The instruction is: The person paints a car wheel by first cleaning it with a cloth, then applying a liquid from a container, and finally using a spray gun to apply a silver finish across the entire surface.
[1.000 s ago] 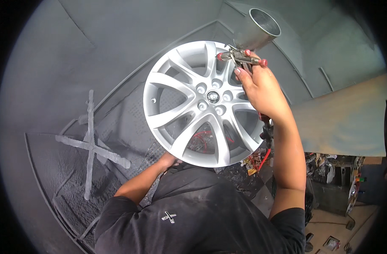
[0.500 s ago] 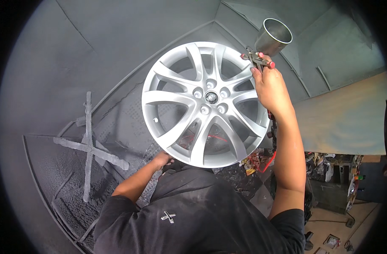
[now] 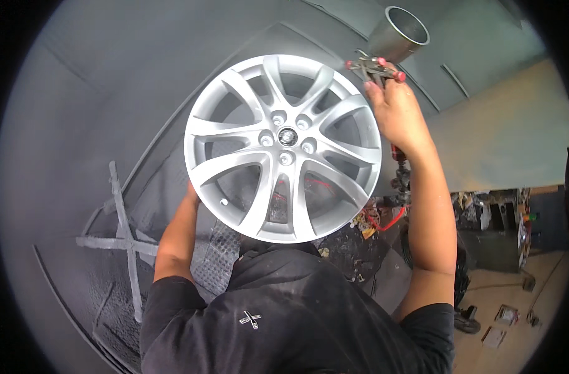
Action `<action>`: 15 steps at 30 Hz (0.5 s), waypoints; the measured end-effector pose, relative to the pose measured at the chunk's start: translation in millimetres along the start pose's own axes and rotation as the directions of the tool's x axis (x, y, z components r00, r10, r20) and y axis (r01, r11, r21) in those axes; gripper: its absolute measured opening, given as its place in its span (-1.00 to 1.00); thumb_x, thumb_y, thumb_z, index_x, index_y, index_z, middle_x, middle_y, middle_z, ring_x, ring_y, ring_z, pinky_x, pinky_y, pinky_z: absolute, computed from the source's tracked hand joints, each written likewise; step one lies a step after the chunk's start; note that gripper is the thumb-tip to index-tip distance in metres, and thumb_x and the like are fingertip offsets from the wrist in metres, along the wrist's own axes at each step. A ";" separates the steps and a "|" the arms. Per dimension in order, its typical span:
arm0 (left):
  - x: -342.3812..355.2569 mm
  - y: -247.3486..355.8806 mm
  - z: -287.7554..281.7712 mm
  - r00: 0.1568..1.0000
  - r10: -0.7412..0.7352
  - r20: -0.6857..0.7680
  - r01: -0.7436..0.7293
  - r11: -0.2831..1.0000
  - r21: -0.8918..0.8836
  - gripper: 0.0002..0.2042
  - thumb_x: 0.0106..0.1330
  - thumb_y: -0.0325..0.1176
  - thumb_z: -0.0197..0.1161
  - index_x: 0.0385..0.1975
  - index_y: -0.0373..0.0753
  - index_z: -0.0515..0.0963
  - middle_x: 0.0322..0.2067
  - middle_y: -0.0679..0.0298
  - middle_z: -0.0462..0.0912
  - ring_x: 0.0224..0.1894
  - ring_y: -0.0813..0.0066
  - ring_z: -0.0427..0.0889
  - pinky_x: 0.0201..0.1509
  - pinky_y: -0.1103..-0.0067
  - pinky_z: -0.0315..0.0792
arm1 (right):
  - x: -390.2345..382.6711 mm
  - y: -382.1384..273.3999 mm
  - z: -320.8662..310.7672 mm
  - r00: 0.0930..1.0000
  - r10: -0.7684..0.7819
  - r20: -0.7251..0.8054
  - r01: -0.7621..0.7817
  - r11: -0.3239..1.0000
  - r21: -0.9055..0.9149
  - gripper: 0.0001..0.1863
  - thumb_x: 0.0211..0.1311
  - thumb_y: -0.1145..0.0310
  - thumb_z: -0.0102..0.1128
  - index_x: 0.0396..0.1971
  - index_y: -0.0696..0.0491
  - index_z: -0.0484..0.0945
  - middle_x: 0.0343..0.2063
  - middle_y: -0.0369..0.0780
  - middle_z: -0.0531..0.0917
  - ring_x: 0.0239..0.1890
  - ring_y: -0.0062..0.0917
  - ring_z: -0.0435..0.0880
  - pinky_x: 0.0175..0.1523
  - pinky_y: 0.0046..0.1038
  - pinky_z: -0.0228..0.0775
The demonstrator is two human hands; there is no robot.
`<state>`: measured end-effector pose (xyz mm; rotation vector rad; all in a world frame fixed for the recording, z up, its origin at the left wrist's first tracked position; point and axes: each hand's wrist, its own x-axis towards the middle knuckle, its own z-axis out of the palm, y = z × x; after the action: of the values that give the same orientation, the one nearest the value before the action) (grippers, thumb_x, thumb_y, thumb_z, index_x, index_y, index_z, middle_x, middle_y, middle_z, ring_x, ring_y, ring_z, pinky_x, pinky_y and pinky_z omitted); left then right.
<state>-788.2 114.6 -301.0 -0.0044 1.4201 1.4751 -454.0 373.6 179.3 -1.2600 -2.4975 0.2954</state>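
Observation:
A silver spoked wheel rim (image 3: pixel 261 138) fills the middle of the head view, its face toward me, with a dark centre cap (image 3: pixel 288 136). My right hand (image 3: pixel 399 115) is wrapped round a spray gun (image 3: pixel 378 68) at the rim's upper right edge. The gun has red knobs and a metal cup (image 3: pixel 390 42) on top, and its nozzle points left across the rim. My left hand (image 3: pixel 192 192) is at the rim's lower left edge. Its fingers are hidden behind the rim, so their hold cannot be made out.
A grey-coated cross-shaped stand (image 3: pixel 127 240) is at the left. Grey sheet walls (image 3: pixel 128 81) surround the far side. A red hose (image 3: pixel 393 219) hangs beside my right forearm. A cluttered rack (image 3: pixel 496 234) and loose items on the floor lie to the right.
The rim has shifted left and turned counterclockwise. My left hand has moved up and left, its fingers now behind the rim. The spray gun has moved slightly up and left.

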 end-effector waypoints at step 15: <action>83.6 51.3 54.7 0.997 0.012 -0.071 -0.020 0.994 -0.109 -0.64 0.43 -0.27 0.13 0.10 -0.35 0.52 -0.02 0.15 0.64 -0.04 0.33 0.64 0.01 0.38 0.53 | -146.6 124.7 -66.9 0.887 0.461 -0.005 -0.459 0.882 -0.103 -0.69 0.44 0.27 0.10 -0.36 0.26 0.54 -0.46 0.02 0.62 -0.38 -0.08 0.60 -0.17 -0.23 0.41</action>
<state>-826.0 220.3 -299.0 -0.1149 1.3964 1.5780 -254.8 330.9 171.9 -1.8998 -2.2182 0.2923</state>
